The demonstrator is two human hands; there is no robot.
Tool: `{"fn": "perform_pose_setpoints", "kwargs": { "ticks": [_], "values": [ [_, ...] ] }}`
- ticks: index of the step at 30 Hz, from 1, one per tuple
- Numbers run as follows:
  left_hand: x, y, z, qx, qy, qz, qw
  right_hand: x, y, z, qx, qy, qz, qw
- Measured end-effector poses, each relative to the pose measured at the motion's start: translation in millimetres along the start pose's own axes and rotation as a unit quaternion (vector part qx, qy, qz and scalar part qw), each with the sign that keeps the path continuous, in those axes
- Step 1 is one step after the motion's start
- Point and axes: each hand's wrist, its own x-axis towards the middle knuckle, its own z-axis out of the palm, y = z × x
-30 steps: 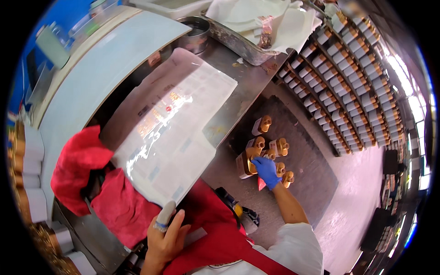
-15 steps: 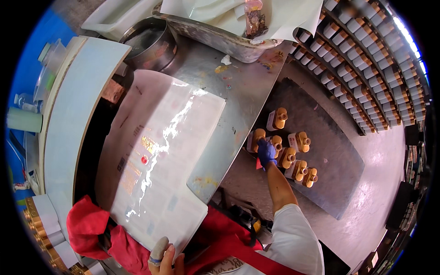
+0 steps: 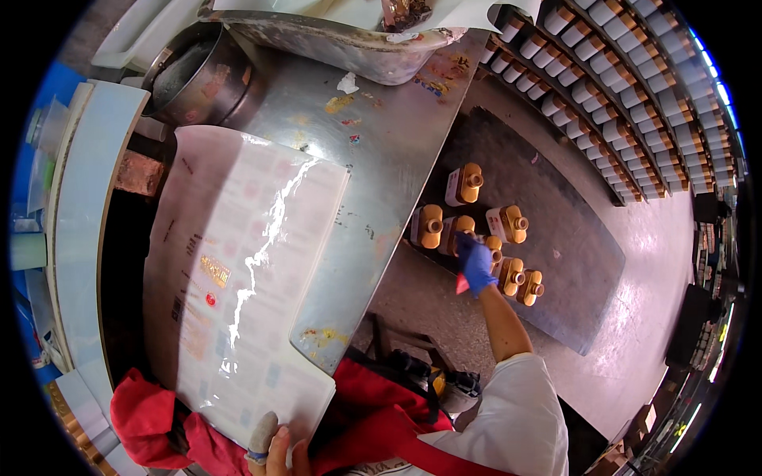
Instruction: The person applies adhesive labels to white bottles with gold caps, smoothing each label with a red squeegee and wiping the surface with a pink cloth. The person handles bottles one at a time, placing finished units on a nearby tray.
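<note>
My left hand (image 3: 270,451) pinches the near edge of a large glossy printed sheet (image 3: 238,270), its thumb wearing a pale finger cover. The sheet lies on a steel table (image 3: 381,151). My right hand (image 3: 476,266), in a blue glove, reaches down to several amber bottles (image 3: 464,184) with white labels, which stand on a dark floor mat (image 3: 571,246). Its fingers curl over the top of one amber bottle (image 3: 494,246) in the middle of the group. A small red piece (image 3: 462,284) shows under the palm.
A metal pot (image 3: 198,75) and a long metal tray (image 3: 349,47) sit at the table's far end. Shelves of capped bottles (image 3: 627,103) run along the right. A pale machine housing (image 3: 87,222) lies at left, and red cloth (image 3: 151,420) hangs near my body.
My view has tilted so the table and mat sit higher and larger. My right hand has stayed among the bottles, shifting slightly. My left hand still holds the sheet.
</note>
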Motion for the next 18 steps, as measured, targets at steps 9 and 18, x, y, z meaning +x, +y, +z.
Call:
{"fn": "perform_pose_setpoints", "kwargs": {
  "ticks": [9, 18],
  "values": [
    [4, 0, -15, 0.038, -0.002, 0.002, 0.999, 48, 145, -86, -0.119, 0.089, 0.154, 0.977],
    [26, 12, -14, 0.179, 0.040, -0.014, 0.983, 100, 192, -58, -0.079, -0.058, 0.145, 0.985]
  ]
}}
